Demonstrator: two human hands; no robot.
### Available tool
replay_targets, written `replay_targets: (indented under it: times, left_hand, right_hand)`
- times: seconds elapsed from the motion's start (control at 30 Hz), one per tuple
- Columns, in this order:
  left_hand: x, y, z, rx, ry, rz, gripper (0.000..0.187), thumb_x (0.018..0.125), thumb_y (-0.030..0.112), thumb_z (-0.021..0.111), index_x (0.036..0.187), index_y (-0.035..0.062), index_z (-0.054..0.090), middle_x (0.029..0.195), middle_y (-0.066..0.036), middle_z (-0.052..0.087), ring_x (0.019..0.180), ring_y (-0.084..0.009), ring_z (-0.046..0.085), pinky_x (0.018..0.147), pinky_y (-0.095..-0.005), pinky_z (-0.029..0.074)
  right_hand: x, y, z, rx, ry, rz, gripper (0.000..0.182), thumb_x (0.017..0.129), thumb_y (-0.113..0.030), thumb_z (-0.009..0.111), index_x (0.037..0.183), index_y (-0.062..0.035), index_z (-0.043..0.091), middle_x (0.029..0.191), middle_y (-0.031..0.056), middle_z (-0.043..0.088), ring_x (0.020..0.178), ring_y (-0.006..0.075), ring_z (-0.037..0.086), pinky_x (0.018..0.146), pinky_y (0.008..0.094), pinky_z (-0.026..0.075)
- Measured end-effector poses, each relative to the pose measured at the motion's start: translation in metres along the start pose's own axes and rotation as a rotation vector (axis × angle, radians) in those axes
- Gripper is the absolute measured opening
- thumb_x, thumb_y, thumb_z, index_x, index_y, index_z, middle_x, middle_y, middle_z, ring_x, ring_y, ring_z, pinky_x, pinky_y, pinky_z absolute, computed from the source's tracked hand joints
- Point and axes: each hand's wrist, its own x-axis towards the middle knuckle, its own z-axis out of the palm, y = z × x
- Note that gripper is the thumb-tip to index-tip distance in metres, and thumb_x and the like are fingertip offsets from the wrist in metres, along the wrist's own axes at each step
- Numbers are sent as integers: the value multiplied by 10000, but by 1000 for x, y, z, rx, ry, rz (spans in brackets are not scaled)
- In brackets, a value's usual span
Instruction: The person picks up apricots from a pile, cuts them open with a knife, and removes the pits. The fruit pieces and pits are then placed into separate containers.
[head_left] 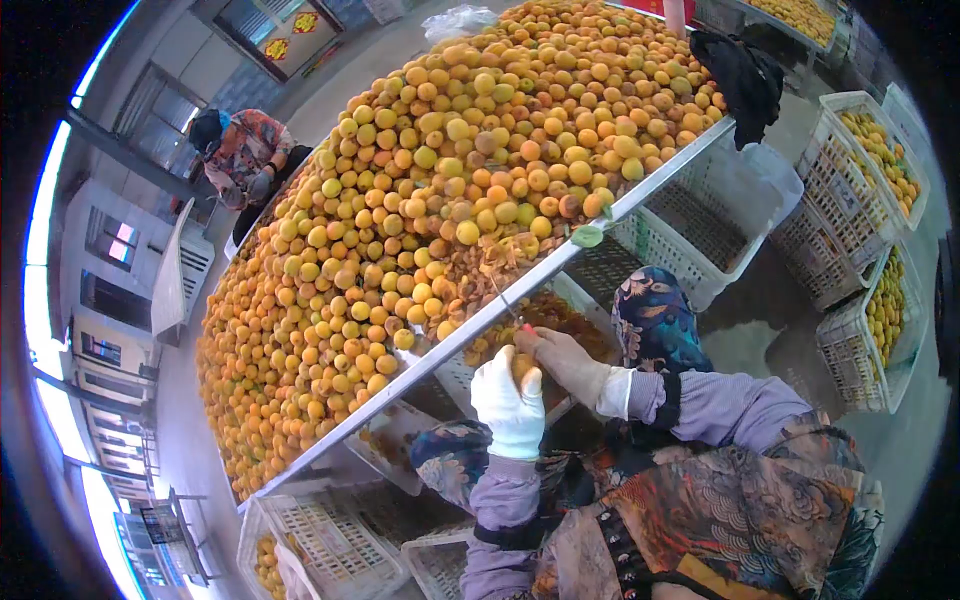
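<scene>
My left hand (507,402), in a white knitted glove, is closed around an apricot (523,370) just in front of the table's metal edge (410,377). My right hand (572,366), in a pale glove, grips a small knife (527,328) with a red handle. Its thin blade points up and away, toward the table edge. Both hands are close together over a crate (590,305) that holds orange fruit pieces. Beyond the edge, a large heap of yellow-orange apricots (430,200) covers the table, with torn peel and pulp (490,262) lying nearest my hands.
White plastic crates (335,545) stand under and beside the table. Stacked crates (835,200) with fruit are at the right. A black cloth (740,80) hangs over the table's far right corner. Another person (250,160) sits at the far left side. A green leaf (587,237) lies on the rim.
</scene>
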Motion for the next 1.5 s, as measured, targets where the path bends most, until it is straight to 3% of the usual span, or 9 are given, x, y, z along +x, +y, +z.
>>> replay_targets:
  times: [0.57, 0.83, 0.9, 1.1, 1.2, 1.3, 1.43, 1.47, 1.5]
  left_hand:
    - [-3, -4, 20, 95, 7, -130, 360, 901, 396, 480, 977, 56, 567, 749, -149, 618, 671, -348, 604, 602, -404, 470]
    - [3, 4, 34, -265, 116, -596, 251, 949, 249, 422, 909, 19, 515, 764, -137, 564, 678, -246, 533, 648, -344, 433]
    - [3, 1, 36, -294, 135, -586, 285, 943, 303, 426, 920, 33, 513, 747, -191, 578, 692, -371, 565, 624, -428, 428]
    - [-15, -24, 59, -461, 198, -609, 311, 953, 252, 394, 940, -41, 498, 916, -183, 534, 845, -276, 514, 733, -357, 405]
    - [-15, -22, 59, -906, 211, -930, 340, 961, 296, 385, 1006, -10, 527, 963, -103, 537, 905, -186, 509, 802, -306, 416]
    - [-8, -11, 52, -1232, 218, -1159, 367, 965, 342, 362, 1046, 28, 532, 1006, -41, 544, 950, -143, 512, 849, -279, 423]
    - [-8, -11, 33, -1197, 51, -1175, 392, 952, 425, 354, 1008, 75, 522, 911, -35, 538, 745, -124, 508, 664, -277, 451]
    - [-11, -15, 26, -1236, -115, -1269, 411, 945, 464, 352, 994, 89, 515, 874, -34, 531, 667, -114, 489, 591, -271, 445]
    - [-12, -16, 24, -1235, -115, -1279, 411, 945, 464, 352, 994, 89, 515, 874, -34, 531, 667, -114, 489, 591, -271, 445]
  right_hand:
    - [16, 22, 9, 252, 137, -28, 197, 853, -214, 559, 908, -30, 600, 790, 19, 593, 696, 98, 543, 632, 250, 441]
    - [24, 5, 21, -207, 309, -160, 196, 812, -186, 512, 819, 0, 573, 664, 49, 554, 604, 139, 503, 589, 312, 424]
    - [26, 3, 23, -274, 317, -194, 204, 811, -191, 510, 844, -5, 589, 676, 59, 570, 613, 145, 511, 593, 315, 426]
    - [28, 3, 14, -514, 276, -232, 231, 792, -222, 514, 882, -26, 596, 759, 166, 613, 714, 303, 593, 672, 383, 447]
    - [27, 2, 13, -615, 260, -265, 265, 776, -262, 514, 883, -36, 601, 770, 185, 617, 758, 353, 597, 693, 411, 454]
    - [24, -1, 11, -670, 251, -280, 277, 773, -277, 522, 889, -40, 607, 775, 184, 626, 758, 354, 601, 701, 404, 461]
    - [14, -12, 14, -600, 210, -195, 311, 821, -312, 514, 941, -39, 600, 726, 146, 624, 696, 298, 621, 660, 378, 488]
    - [-1, -29, 13, -363, 109, 173, 302, 853, -310, 522, 977, -42, 583, 708, 101, 619, 578, 195, 611, 546, 317, 496]
    - [3, -23, 8, -363, 111, 182, 302, 853, -310, 522, 977, -42, 583, 708, 101, 619, 578, 195, 611, 546, 317, 496]
